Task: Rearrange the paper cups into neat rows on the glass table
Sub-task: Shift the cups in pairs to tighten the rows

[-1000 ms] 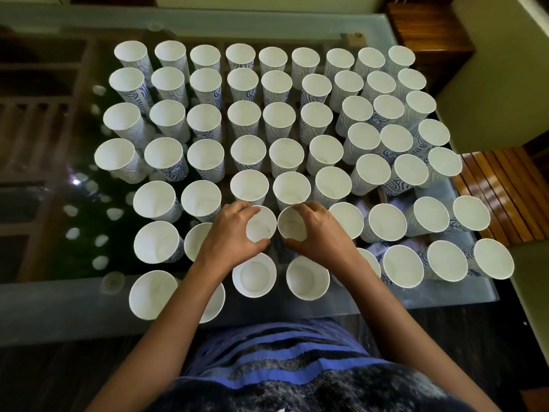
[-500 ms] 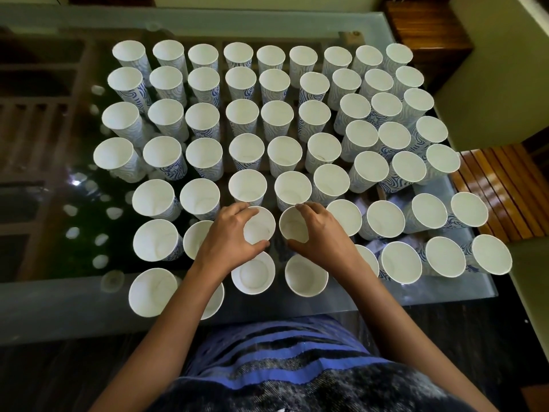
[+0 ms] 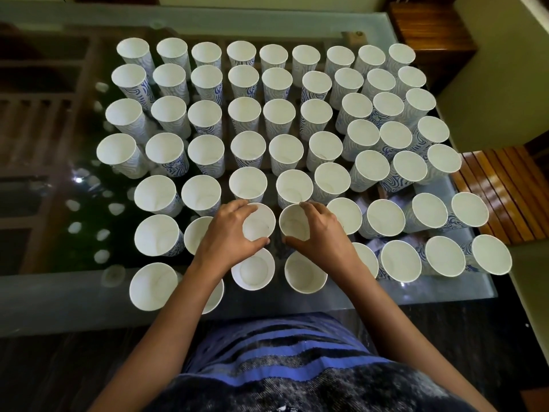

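Note:
Several white paper cups with blue swirl patterns stand upright in rows on the glass table [image 3: 416, 292]. My left hand [image 3: 228, 233] grips one cup [image 3: 260, 221] in the second row from the near edge, fingers over its far rim and thumb on its near side. My right hand [image 3: 318, 233] grips the neighbouring cup [image 3: 292, 223] the same way. The two cups stand close together, just short of touching. Two more cups [image 3: 252, 273] [image 3: 306, 272] stand just below my hands in the front row.
The far rows are fairly even; the cups at the right [image 3: 490, 254] are spaced wider and out of line. A wooden cabinet [image 3: 430, 28] stands at the far right and a slatted wooden surface [image 3: 502, 185] beside the table. The table's near edge runs just past the front row.
Both hands hold the same two cups throughout. The cups have shifted slightly away from me toward the row behind.

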Tool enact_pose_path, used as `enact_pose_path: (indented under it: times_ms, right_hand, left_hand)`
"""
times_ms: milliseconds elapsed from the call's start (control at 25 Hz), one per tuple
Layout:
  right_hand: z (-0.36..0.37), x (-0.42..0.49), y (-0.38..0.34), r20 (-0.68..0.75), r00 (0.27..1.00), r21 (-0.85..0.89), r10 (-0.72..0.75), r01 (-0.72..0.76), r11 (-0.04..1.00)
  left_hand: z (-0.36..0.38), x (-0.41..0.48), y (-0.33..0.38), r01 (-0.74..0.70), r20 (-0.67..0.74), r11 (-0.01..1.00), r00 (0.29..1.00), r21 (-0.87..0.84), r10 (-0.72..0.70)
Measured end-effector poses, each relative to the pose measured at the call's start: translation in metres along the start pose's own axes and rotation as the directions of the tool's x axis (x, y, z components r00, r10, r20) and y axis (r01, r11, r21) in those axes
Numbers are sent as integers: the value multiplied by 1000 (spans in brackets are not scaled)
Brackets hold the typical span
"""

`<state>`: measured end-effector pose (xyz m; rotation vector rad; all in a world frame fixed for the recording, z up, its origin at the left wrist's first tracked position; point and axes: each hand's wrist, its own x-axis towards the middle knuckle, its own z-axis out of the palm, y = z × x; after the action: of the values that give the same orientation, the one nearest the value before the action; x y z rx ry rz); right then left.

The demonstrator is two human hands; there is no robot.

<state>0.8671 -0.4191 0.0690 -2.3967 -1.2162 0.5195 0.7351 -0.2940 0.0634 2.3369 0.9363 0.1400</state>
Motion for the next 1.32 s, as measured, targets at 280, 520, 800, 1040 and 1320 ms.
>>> enact_pose_path:
  times_ms: [280, 520, 800, 1040, 1320]
  right_hand:
    - [-7, -9, -4, -17, 996, 34, -85, 85, 996]
    - [-1, -35, -19, 94, 966, 73, -242, 236, 969]
    - [22, -47, -35, 183, 936, 53, -299, 294, 954]
    - [42, -55, -52, 141, 967, 0, -211, 214, 977]
    - [58, -73, -74, 48, 998, -26, -46, 48, 999]
  left_hand:
    - [-8, -16, 0, -1, -42, 1000, 999, -10, 0]
    - [-16, -63, -8, 36, -82, 999, 996, -6, -36]
    - [-17, -107, -26, 88, -119, 996, 989, 12, -86]
    - [-28, -117, -59, 23, 19, 1000, 1000, 14, -23]
    - [-42, -106, -90, -184, 121, 983, 976, 23, 180]
